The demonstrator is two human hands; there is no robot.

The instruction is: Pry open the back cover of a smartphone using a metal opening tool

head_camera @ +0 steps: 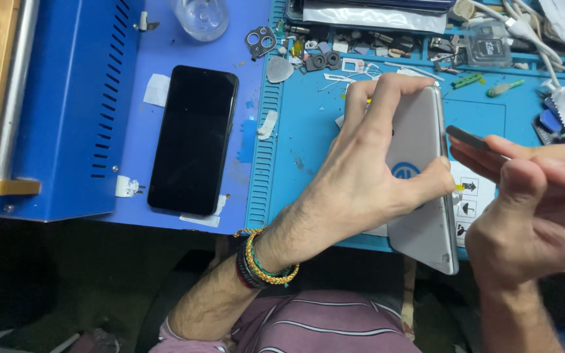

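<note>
My left hand (367, 170) grips a silver-backed phone (426, 216), holding it tilted on its edge over the blue work mat (308, 150). The thumb presses near the phone's right edge, where a small yellow bit shows. My right hand (531, 216) holds a thin flat metal pry tool (475, 139), its dark tip pointing left, close to the phone's right edge. A second phone (194, 138) with a black screen lies face up on the blue machine plate at the left. Woven bracelets circle my left wrist.
A blue machine (67, 111) with vent slots and a brass bar fills the left. Small parts, a camera-lens frame (261, 41), picks, cables and cloths lie along the mat's far edge. A clear glass (201, 16) stands at the top. A white sticker sheet (475, 196) lies under the phone.
</note>
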